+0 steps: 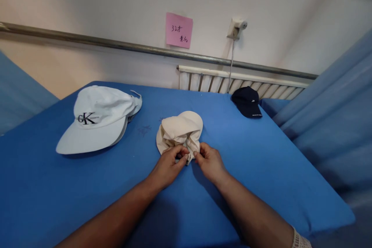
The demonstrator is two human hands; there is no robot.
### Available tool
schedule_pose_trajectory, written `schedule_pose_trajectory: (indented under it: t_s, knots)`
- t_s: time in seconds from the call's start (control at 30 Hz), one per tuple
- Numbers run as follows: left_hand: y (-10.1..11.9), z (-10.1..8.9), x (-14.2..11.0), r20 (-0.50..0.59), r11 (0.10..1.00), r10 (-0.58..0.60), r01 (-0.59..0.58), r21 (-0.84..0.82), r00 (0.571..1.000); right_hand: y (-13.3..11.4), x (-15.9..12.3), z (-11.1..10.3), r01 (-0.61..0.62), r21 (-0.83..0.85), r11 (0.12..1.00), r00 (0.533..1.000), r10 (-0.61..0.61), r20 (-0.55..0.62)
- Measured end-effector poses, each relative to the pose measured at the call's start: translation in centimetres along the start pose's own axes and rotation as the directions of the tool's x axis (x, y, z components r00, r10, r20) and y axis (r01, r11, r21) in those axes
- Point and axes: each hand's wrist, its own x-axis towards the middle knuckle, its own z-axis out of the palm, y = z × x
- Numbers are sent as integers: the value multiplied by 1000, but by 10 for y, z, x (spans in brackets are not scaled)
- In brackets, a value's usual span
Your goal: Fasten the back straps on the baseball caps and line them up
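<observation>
1. Viewed from above, along two bare forearms: a blue sheet spread flat, with a beige cap near its middle, crumpled and creased, opening facing the hands.
2. Left hand: closed in a narrow pinch on the near edge of the beige cap, thumb close to the curled forefinger.
3. Right hand: just beside, also in a narrow pinch, holding the same cap by its near right edge. Hard to tell whether strap or plain fabric between the fingertips.
4. To the left, well apart from both hands: a white cap, crown up, brim pointing left and nearer, black letters on the front, a loose strap end sticking up at the back.
5. At the far right of the sheet: a navy cap, brim toward the near side, small white marks on crown and brim.
6. Behind: a pale wall with a metal rail, a pink handwritten note above, then an outlet with a cord hanging down.
7. Below the rail: a white radiator. Along the right side: a blue curtain.
</observation>
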Motion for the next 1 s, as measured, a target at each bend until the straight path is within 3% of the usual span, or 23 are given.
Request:
schedule_pose_trajectory:
  t_s: [0.17,0.33,0.53,0.8,1.0]
  knots:
    - [2,1,-2,-17,986,40,-36,164,999,-1,-1,0,55,-82,995,998,-56,-8]
    - [-1,0,0,-64,976,48,-33,217,997,0,0,0,64,-88,994,998,-66,-21]
    - [0,-3,-2,-3,966,43,-41,255,999,2,0,3,66,-42,997,997,-67,-32]
    - [6,-7,-5,88,930,178,-197,310,980,-5,-3,-3,119,-151,981,990,-128,-53]
    - [8,-3,-8,49,936,119,-128,328,992,-5,-2,-1,100,-121,988,992,-108,-58]
